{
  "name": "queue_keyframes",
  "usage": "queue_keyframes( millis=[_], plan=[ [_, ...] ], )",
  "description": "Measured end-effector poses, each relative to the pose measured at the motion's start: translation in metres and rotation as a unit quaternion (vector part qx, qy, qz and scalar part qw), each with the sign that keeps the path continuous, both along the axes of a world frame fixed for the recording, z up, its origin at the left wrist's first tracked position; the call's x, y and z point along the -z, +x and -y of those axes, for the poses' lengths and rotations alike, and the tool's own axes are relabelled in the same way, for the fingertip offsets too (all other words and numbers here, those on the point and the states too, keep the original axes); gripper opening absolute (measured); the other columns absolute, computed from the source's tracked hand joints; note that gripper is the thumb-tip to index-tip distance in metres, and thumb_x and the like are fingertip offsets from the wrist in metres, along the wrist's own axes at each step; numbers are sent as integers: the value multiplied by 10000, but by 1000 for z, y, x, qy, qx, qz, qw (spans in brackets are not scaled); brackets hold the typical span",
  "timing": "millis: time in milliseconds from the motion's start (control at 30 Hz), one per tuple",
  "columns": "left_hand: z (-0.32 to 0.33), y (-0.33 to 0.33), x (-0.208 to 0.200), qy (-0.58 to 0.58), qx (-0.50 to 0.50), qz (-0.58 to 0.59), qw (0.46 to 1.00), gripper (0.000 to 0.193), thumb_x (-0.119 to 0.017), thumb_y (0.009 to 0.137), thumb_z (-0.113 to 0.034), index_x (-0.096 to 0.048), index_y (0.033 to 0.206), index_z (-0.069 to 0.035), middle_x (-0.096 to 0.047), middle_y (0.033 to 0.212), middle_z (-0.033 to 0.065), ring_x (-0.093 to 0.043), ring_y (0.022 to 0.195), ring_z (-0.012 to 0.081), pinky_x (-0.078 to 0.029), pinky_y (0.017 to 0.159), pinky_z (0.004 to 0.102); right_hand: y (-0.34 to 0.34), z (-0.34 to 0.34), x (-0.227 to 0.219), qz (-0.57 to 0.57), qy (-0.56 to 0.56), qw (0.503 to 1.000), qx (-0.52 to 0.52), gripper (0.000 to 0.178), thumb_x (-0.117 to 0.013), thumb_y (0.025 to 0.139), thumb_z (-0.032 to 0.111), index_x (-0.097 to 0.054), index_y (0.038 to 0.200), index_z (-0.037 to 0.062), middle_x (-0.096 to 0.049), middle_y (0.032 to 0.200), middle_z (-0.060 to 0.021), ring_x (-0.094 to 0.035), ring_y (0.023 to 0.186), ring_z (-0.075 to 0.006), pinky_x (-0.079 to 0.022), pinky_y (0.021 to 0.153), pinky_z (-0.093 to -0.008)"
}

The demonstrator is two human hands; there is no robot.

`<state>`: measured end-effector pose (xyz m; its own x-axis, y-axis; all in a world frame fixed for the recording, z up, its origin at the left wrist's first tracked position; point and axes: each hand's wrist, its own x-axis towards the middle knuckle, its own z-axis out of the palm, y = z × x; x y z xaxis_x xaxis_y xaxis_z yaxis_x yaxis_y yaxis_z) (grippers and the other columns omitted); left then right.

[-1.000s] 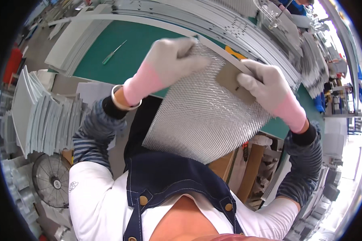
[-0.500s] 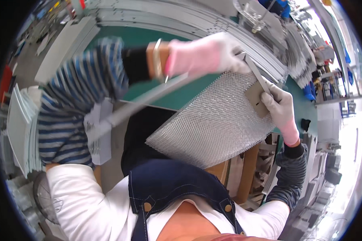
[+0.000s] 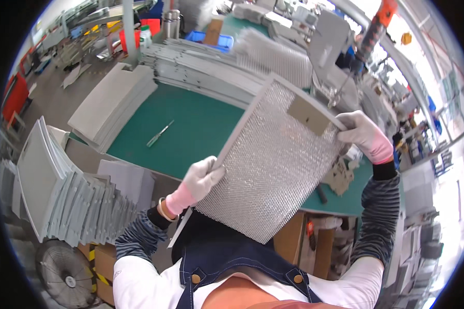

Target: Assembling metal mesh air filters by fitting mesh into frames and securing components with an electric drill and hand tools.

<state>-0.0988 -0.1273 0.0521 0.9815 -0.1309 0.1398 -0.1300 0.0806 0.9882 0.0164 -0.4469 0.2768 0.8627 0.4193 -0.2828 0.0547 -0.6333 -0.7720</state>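
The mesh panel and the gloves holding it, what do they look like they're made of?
Mesh panel: likely aluminium, silvery expanded mesh with a dull glint, in a thin grey frame. Gloves on the left hand and right hand: knit fabric, matte white with pink cuffs; any coating can't be told.

Open green surface (image 3: 201,129) lies left of the raised mesh panel (image 3: 273,170), bare except for a small tool (image 3: 160,134). Stacked grey panels (image 3: 108,103) bound its left edge, further stacks (image 3: 201,67) its far edge. Right, the mesh panel and small parts (image 3: 345,175) block passage.
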Motion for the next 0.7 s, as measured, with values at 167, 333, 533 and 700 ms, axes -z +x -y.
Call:
queue_keyframes(
  millis=[167, 333, 533, 700],
  plan=[
    [-51, 27, -54, -32, -215, 124, 968, 252, -564, 967, -224, -531, 788, -49, -418, 666, -86, -346, 583, 21, -273, 484, 231, 27, -105, -78, 301, 112, 945, -61, 305, -686, 867, 236, -655, 1007, -33, -579, 733, 3, -565, 687, -86, -452, 594, -246],
    [-78, 50, -122, -221, -279, 163, 920, 361, -539, 976, -307, -588, 1101, 29, -614, 914, 37, -559, 788, 90, -457, 727, 250, 75, -191, -118, 411, 113, 895, -135, 403, -660, 903, 347, -598, 988, -42, -569, 707, -22, -541, 587, -118, -459, 541, -283],
    [-134, 47, -131, -342, -245, 256, 870, 487, -527, 970, -363, -531, 1213, 59, -638, 1079, 120, -631, 929, 178, -497, 824, 294, -1, -218, -64, 253, 62, 955, -142, 447, -648, 907, 341, -607, 1123, -49, -570, 739, -42, -529, 603, -118, -457, 536, -262],
    [-82, 49, -126, -349, -258, 293, 852, 461, -419, 1014, -313, -482, 1300, 43, -595, 1197, 139, -602, 1032, 206, -480, 906, 329, -29, -183, -60, 358, 49, 927, -98, 331, -553, 961, 254, -606, 1086, -48, -579, 809, -31, -541, 777, -103, -455, 717, -277]
  ],
)
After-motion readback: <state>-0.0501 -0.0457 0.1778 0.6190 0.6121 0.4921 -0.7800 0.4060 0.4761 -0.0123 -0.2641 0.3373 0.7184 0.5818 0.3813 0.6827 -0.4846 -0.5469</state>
